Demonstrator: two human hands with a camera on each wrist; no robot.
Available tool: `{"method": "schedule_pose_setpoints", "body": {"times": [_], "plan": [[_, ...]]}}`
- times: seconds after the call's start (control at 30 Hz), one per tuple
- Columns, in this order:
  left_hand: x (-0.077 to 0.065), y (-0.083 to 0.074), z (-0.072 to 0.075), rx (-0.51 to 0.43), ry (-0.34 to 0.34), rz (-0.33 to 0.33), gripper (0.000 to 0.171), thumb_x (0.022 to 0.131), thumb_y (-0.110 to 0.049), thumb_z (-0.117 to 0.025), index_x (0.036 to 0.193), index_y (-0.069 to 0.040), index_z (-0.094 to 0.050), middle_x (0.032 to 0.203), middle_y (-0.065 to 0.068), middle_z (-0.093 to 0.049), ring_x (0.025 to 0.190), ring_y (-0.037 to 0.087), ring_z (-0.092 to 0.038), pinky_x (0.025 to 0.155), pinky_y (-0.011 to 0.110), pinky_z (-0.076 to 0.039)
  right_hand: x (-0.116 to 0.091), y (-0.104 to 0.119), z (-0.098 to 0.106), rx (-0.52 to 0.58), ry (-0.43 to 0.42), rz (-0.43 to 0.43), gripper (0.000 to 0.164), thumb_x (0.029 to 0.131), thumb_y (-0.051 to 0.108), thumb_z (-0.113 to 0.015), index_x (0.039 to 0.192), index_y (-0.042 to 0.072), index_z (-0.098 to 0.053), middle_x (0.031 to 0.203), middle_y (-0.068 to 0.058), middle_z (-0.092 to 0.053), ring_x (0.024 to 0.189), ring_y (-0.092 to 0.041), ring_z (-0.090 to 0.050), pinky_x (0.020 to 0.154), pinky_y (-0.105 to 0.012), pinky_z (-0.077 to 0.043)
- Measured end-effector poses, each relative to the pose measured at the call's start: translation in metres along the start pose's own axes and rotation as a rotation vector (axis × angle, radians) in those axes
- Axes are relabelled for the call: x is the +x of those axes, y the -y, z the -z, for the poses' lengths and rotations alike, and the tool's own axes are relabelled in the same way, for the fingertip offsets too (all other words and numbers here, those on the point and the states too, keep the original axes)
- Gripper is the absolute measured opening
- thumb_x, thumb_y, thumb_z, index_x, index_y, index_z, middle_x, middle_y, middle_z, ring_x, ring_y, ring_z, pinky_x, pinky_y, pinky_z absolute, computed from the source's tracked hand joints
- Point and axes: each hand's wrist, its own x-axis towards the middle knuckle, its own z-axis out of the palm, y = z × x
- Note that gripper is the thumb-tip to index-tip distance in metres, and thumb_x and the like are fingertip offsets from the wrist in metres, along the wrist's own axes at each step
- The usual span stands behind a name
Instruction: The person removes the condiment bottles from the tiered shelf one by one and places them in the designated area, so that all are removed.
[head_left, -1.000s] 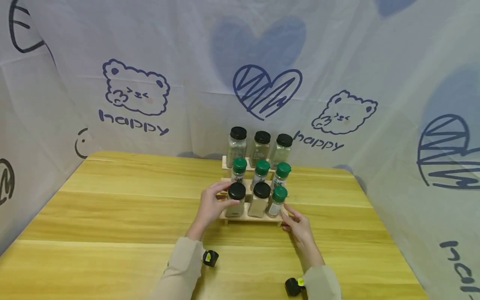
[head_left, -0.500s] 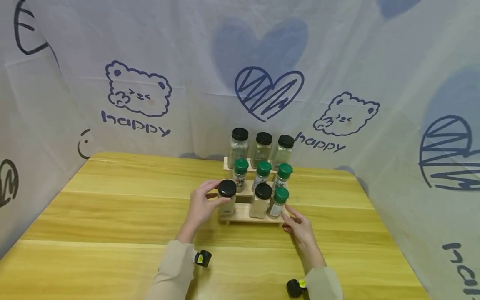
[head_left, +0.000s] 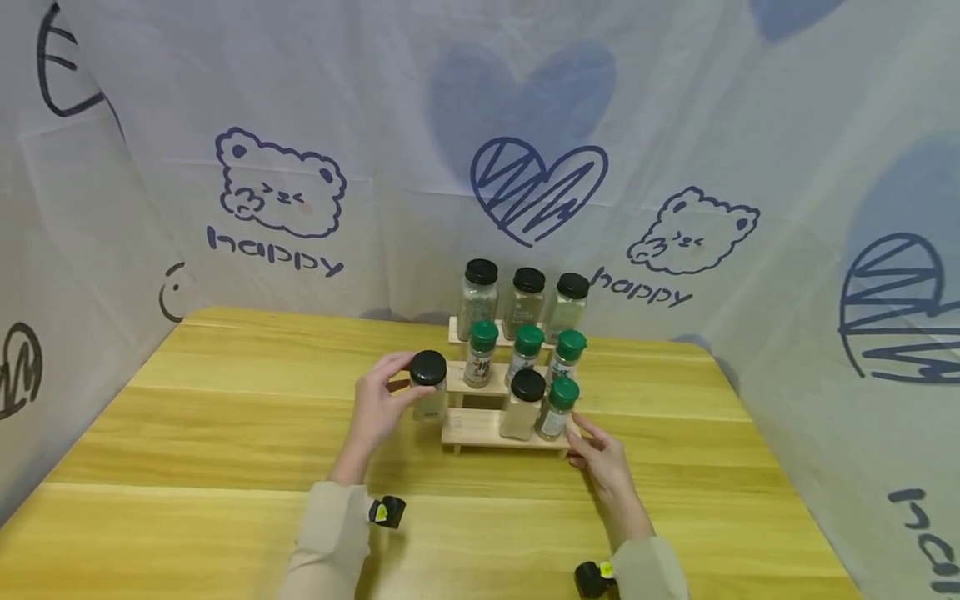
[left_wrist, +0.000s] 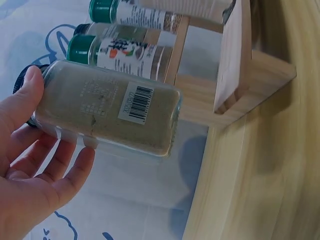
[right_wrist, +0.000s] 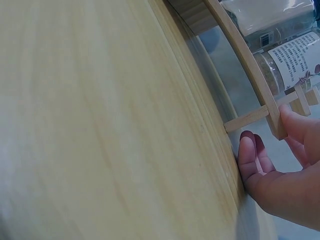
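Observation:
My left hand [head_left: 375,410] grips a square glass spice jar [head_left: 429,402] with a black lid, just off the left end of the wooden spice rack [head_left: 474,427]. In the left wrist view, thumb and fingers pinch this jar near its lid; tan powder and a barcode label [left_wrist: 136,103] show through and on the glass. My right hand [head_left: 604,460] holds the right front corner of the rack, thumb at the shelf end and fingers curled beneath, as the right wrist view shows. On the bottom shelf stand another black-lidded jar [head_left: 522,407] and a green-capped jar [head_left: 558,410].
Three green-capped jars, one at the left [head_left: 481,358], fill the middle shelf. Three taller black-lidded jars, one at the left [head_left: 478,304], stand on the top shelf. A printed white cloth [head_left: 405,225] hangs behind the wooden table [head_left: 247,433].
My left hand has lifted the black-lidded jar off the left of the bottom shelf and moved it leftward, past the rack's end. The right hand has stayed at the rack's corner.

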Motion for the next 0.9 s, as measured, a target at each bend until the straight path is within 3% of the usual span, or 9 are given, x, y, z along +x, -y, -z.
{"method": "schedule_pose_setpoints", "body": {"times": [0.2, 0.33, 0.57, 0.9], "plan": [[0.006, 0.010, 0.006, -0.044, -0.003, 0.006, 0.040, 0.073, 0.008, -0.068, 0.110, 0.015, -0.055, 0.111, 0.027, -0.051, 0.102, 0.035, -0.049, 0.084, 0.044, -0.046, -0.001, -0.001, 0.000, 0.005, -0.002, 0.014, 0.042, 0.085, -0.001, -0.058, 0.125, -0.005, -0.047, 0.077, -0.002, -0.060, 0.065, -0.010, -0.058, 0.056, -0.020, -0.050], [0.014, 0.030, 0.008, -0.073, -0.002, 0.018, 0.041, 0.074, 0.005, -0.068, 0.112, 0.011, -0.055, 0.113, 0.022, -0.051, 0.103, 0.030, -0.049, 0.085, 0.038, -0.046, -0.001, -0.001, -0.001, 0.024, -0.007, 0.021, 0.043, 0.084, -0.002, -0.058, 0.125, -0.006, -0.046, 0.075, -0.002, -0.060, 0.063, -0.010, -0.058, 0.055, -0.020, -0.050], [0.030, 0.059, 0.005, -0.041, 0.010, 0.034, 0.042, 0.073, 0.002, -0.070, 0.112, 0.008, -0.057, 0.114, 0.019, -0.052, 0.102, 0.028, -0.050, 0.083, 0.035, -0.047, 0.000, -0.002, 0.000, 0.040, -0.009, 0.017, 0.043, 0.085, -0.002, -0.057, 0.126, -0.006, -0.046, 0.077, -0.001, -0.061, 0.064, -0.010, -0.059, 0.055, -0.021, -0.050], [0.049, 0.076, -0.004, -0.049, 0.041, 0.096, 0.043, 0.074, 0.003, -0.069, 0.114, 0.009, -0.055, 0.117, 0.021, -0.050, 0.106, 0.030, -0.048, 0.086, 0.037, -0.045, -0.001, -0.001, 0.000, 0.043, 0.005, 0.020, 0.043, 0.085, -0.003, -0.057, 0.125, -0.007, -0.045, 0.080, -0.002, -0.060, 0.064, -0.009, -0.059, 0.056, -0.021, -0.050]]}}
